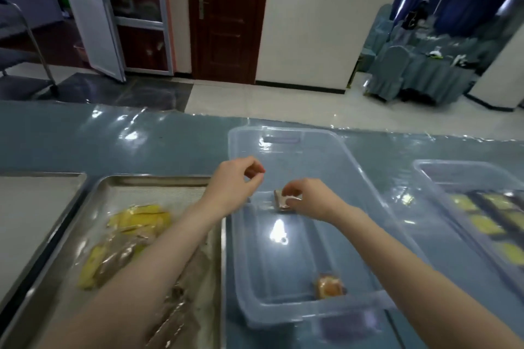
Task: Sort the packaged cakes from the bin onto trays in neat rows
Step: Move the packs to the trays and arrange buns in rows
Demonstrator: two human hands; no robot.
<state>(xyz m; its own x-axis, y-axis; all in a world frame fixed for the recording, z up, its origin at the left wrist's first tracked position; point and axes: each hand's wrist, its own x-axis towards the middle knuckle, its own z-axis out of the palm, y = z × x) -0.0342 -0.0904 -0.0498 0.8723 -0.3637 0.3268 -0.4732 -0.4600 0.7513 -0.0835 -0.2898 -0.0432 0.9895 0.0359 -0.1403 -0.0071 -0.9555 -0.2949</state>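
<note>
A clear plastic bin (354, 167) sits in the middle of the blue table. Inside it my right hand (307, 198) pinches a small brown packaged cake (280, 201) near the bin's floor. A second packaged cake (329, 286), orange-brown, lies at the bin's near right corner. My left hand (236, 181) hovers over the bin's left wall with fingers curled, holding nothing. To the left, a steel tray (158, 187) carries several yellow and brown packaged cakes (133, 238), partly hidden by my left forearm.
A second steel tray (34, 201) lies at the far left. Another clear bin (467, 176) with yellow packaged cakes stands at the right edge. Beyond the table are tiled floor, a dark wooden door and covered chairs.
</note>
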